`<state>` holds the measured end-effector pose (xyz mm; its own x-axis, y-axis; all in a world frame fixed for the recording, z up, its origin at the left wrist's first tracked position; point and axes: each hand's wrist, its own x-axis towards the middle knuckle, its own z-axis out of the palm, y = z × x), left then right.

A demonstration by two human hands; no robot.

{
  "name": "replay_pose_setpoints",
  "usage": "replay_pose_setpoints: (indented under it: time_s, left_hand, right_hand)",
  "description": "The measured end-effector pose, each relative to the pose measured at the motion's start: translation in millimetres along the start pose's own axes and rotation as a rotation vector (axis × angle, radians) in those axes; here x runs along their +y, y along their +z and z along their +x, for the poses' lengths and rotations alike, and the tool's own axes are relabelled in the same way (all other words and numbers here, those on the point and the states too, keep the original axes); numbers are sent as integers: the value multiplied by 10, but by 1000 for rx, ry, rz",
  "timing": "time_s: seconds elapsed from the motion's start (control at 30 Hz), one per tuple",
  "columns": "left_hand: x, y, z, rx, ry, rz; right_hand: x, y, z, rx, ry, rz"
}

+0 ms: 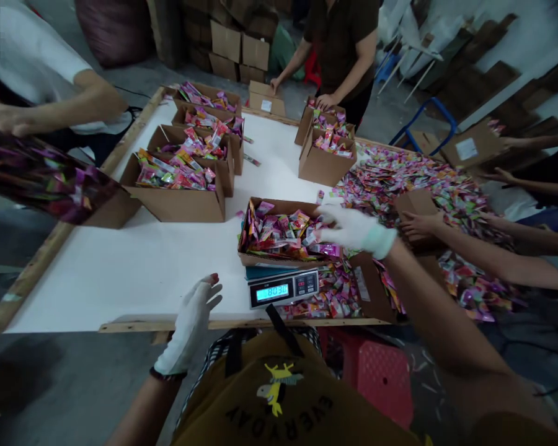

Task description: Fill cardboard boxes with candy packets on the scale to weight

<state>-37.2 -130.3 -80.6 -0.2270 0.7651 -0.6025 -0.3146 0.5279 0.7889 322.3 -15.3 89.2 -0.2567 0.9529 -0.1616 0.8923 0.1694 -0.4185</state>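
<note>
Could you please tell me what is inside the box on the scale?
Colourful packets fill the box, with the right hand at its right end. The uppermost ones hide whatever lies beneath.

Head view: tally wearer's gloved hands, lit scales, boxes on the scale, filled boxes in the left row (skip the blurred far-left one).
Gloved hands, left hand and right hand: 2
Lit scale: 1
Box on scale: 1
Left-row boxes: 4
Total: 8

Past the far edge of the tabletop (102,272) sit a maroon sack (115,31) and cardboard cartons (225,44); below the near edge, a red plastic stool (384,385).
</note>
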Motion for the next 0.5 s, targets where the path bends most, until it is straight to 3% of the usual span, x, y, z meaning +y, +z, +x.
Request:
replay_pose_setpoints:
  time_s: [0.07, 0.13, 0.2, 0.27, 0.37, 0.43, 0.5]
  left_hand:
    - [-7, 7, 7, -30, 17, 2]
    - [-9, -3, 20, -48, 23, -2]
    - [-10, -33, 37, -43, 27, -11]
    - [-18, -81, 51, -28, 31, -19]
    - [-47, -159, 57, 3, 30, -22]
    - [-68, -193, 49, 18, 25, -24]
    - [-81, -204, 39, 28, 15, -33]
  right_hand:
    - [-209, 325, 122, -153, 2, -50]
    - [-320, 516, 257, -158, 11, -69]
    - [-361, 529, 353, -117, 3, -59]
    - [-357, 376, 360, -77, -17, -40]
    - [-254, -42, 185, 5, -31, 18]
    - [-86, -357, 0, 121, 16, 117]
    - [157, -639, -171, 319, 100, 148]
